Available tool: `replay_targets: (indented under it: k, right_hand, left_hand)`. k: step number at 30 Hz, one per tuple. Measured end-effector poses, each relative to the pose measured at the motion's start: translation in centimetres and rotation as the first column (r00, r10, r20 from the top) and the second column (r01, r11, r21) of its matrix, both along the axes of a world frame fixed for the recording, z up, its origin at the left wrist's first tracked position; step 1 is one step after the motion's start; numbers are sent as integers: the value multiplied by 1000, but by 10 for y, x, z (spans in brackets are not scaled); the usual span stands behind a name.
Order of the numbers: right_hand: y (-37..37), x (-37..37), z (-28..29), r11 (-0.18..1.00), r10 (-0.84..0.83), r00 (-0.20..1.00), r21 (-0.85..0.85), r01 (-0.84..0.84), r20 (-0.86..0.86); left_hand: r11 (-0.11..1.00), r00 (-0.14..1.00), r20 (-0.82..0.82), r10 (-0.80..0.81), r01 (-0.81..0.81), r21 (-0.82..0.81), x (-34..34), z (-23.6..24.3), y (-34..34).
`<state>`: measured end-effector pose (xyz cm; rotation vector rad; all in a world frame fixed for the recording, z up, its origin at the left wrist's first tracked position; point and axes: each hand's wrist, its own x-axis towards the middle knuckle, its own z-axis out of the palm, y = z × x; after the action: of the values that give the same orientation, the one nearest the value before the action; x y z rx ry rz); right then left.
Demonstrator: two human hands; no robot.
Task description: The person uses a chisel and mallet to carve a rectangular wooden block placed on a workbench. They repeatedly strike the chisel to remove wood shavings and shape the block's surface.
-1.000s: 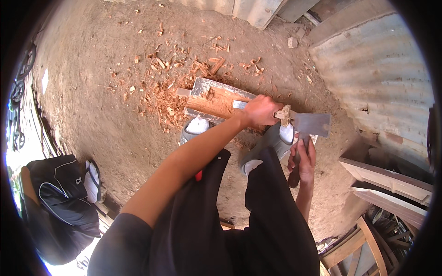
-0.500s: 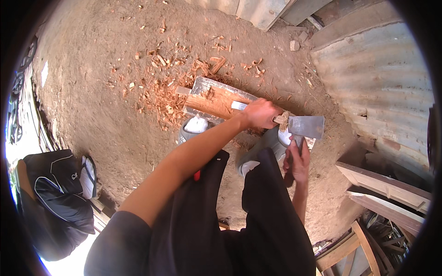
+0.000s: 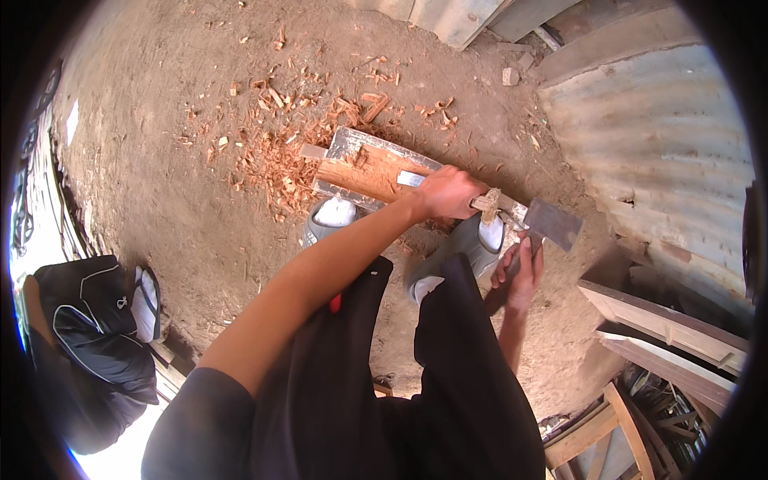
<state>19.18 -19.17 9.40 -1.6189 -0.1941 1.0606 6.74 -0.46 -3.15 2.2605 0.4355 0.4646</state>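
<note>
Chisel (image 3: 410, 178) on a wooden block (image 3: 360, 178), broad-bladed tool (image 3: 554, 225) to its right

The left hand (image 3: 446, 194) has its grip closed round the chisel, blade pointing left over the block's orange face, frayed handle end to the right; nearer, the right hand (image 3: 520, 276) has its grip closed on the broad-bladed tool's handle, blade just right of that frayed end; the block lies just beyond the grey shoes (image 3: 470, 246), with shavings (image 3: 272, 160) far left on the earth floor (image 3: 192, 240)
</note>
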Motion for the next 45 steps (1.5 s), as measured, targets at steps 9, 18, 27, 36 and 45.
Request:
replay_targets:
  k: [9,18,27,36,45]
  right_hand:
    - [3,-2,7,994,105,994,-18,-105,20]
    - [0,-7,8,992,118,992,-44,-116,54]
    - [-3,5,3,983,169,985,-76,-167,26]
    - [6,1,10,975,177,984,-133,-180,-28]
    - [9,0,12,972,190,981,-149,-184,24]
  left_hand:
    - [999,996,-85,19,-22,-37,-2,15,3]
    - [1000,991,-133,13,-16,-23,-2,14,-1]
    - [999,983,-186,11,-18,-33,-3,17,-1]
    - [998,983,-183,34,-45,-52,-2,15,4]
    - [989,968,-246,58,-89,-118,-7,33,12]
